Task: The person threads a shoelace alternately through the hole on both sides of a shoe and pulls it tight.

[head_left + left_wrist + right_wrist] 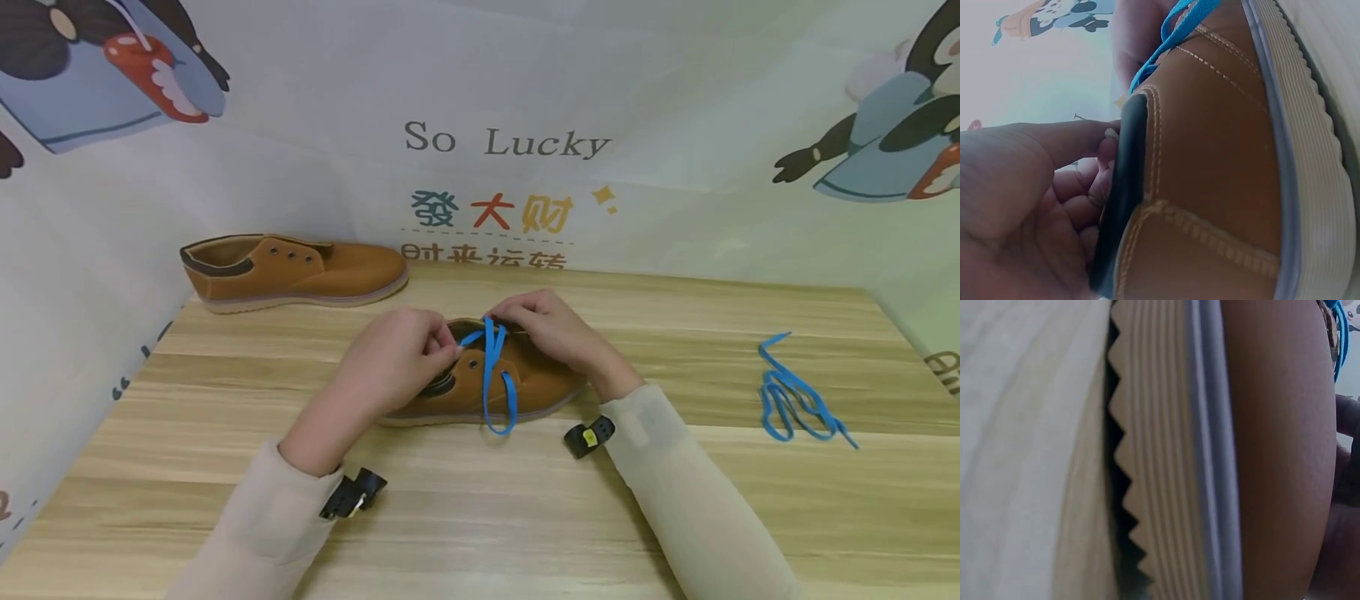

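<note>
In the head view a brown leather shoe [540,379] stands on the table, toe to the right, with a blue shoelace [489,358] partly threaded through it. One loop of the lace droops down the near side from a front eyelet. My left hand [393,358] is over the shoe's opening, thumb and forefinger pinching a strand of the lace. My right hand [558,333] reaches over the toe, its fingertips gripping the lace by the far eyelet flap. The left wrist view shows the left fingers [1107,147] behind the dark collar; their tips are partly hidden.
A second brown shoe [300,271], without a lace, stands at the back left of the wooden table [465,517]. Another blue shoelace [798,404] lies bunched on the right side. A printed cloth [315,125] hangs behind the table.
</note>
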Motion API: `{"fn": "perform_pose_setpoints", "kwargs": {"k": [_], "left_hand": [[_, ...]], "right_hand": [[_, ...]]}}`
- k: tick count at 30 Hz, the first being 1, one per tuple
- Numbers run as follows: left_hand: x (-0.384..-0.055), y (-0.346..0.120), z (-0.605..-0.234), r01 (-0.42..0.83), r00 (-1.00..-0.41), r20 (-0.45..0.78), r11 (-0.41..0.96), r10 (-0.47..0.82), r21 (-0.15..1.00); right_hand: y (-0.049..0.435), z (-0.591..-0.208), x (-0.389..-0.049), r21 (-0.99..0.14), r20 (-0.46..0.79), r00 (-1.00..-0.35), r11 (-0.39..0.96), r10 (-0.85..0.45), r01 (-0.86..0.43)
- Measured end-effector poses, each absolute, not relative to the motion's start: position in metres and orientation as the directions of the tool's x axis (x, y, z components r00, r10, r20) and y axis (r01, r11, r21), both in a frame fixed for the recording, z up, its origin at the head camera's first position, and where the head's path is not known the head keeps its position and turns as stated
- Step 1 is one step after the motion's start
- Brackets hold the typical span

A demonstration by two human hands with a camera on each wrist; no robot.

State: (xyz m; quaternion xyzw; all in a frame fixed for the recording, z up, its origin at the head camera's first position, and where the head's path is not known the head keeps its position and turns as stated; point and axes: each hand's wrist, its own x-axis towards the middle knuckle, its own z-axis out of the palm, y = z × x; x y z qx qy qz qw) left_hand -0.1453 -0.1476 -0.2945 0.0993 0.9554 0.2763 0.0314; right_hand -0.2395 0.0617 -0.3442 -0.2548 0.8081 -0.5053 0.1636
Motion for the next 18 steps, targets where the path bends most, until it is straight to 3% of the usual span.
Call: {"fn": "perform_pose_setpoints", "kwargs": {"k": [10,18], "left_hand": [[-0.122,-0.159,-0.287,0.237,-0.971,0.075,0.879,0.226,0.414],[-0.1,-0.176,-0.281,0.226,-0.967,0.022,0.82,0.252,0.525]], "right_hand": [[0.06,-0.345,-0.238,-0.881,-0.003,-0.817,0.389,-0.576,-0.27],[0.059,-0.344,-0.238,-0.886,-0.026,-0.82,0.394,-0.572,-0.246]]}}
